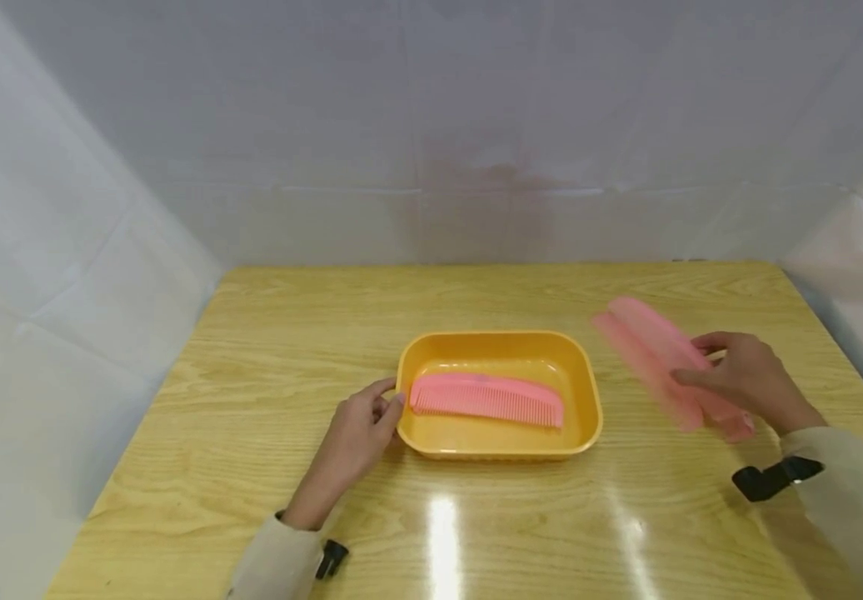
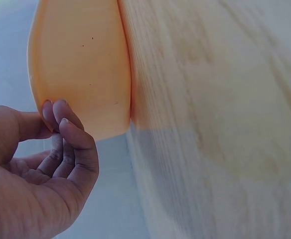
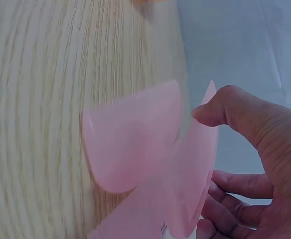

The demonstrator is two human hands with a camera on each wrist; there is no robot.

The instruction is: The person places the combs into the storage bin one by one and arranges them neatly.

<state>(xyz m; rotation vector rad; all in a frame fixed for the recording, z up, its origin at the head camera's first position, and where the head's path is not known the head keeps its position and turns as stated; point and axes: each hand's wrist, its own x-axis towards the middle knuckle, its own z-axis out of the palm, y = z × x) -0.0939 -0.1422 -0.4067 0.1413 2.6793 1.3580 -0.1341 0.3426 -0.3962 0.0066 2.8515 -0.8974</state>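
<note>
At the left, the left grip [image 1: 356, 433] is closed lightly on the near-left end of the orange tray [image 1: 506, 440], thumb and fingertips pinching its rim. With that end alone steadied, a knock on the opposite end could swing the tray round on the smooth table [image 1: 251, 433], and a lift from there would probably tip it. Inside, a pink comb [image 1: 480, 387] lies lengthwise across the floor, teeth toward the person; a tilt could slide it along. Well apart at the right, the right grip [image 1: 746, 375] is partly closed, thumb against fingers, on pink comb pieces [image 1: 660, 333], seemingly two, splayed apart. A pinch this near one end could let the looser one pivot or drop, and their spread could catch the tray's rim if they came over it.

The left wrist view shows the curled fingers and the tray's outer wall meeting the table, which the head view hides, but nothing of the comb inside. The head view alone gives the tray's contents. The right wrist view shows the thumb on one upright pink piece and a separate rounded end beside it, which blur muddles in the head view; whether that end touches the table, I cannot tell.
</note>
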